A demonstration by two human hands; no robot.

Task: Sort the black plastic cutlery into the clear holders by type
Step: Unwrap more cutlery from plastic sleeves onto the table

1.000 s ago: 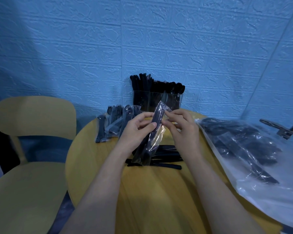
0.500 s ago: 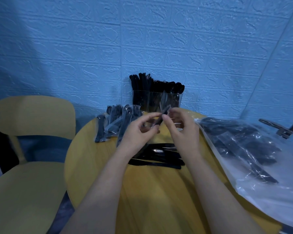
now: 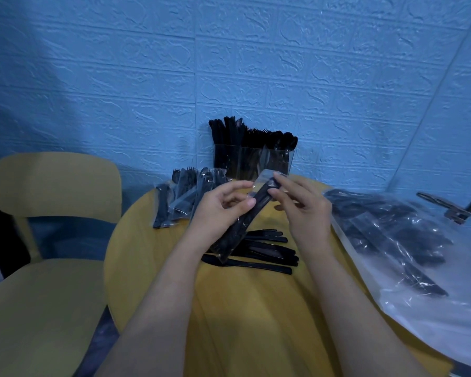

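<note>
both hands work at the middle of the frame on a wrapped packet (image 3: 241, 221) of black cutlery, held slanting above the round yellow table (image 3: 152, 268). the left hand (image 3: 218, 210) grips the packet's middle between thumb and curled fingers, and the right hand (image 3: 299, 208) pinches the clear wrapper's top end between thumb and forefinger. the step in hand looks like opening the wrapper to get the piece out. to do it well, the left hand should hold the black piece firmly through the film while the right hand pulls the loose top of the film away, not the piece itself, since thin plastic can snap if bent. which type of piece is inside i cannot tell through the wrapper. the clear holder (image 3: 253, 161) stands just above the hands, against the blue wall, already full of upright black cutlery in its compartments. loose knives (image 3: 267, 254) lie flat on the table just below the packet. more wrapped packets (image 3: 185, 197) sit at the table's left edge, and a big clear bag (image 3: 397, 240) of cutlery lies at the right.
</note>
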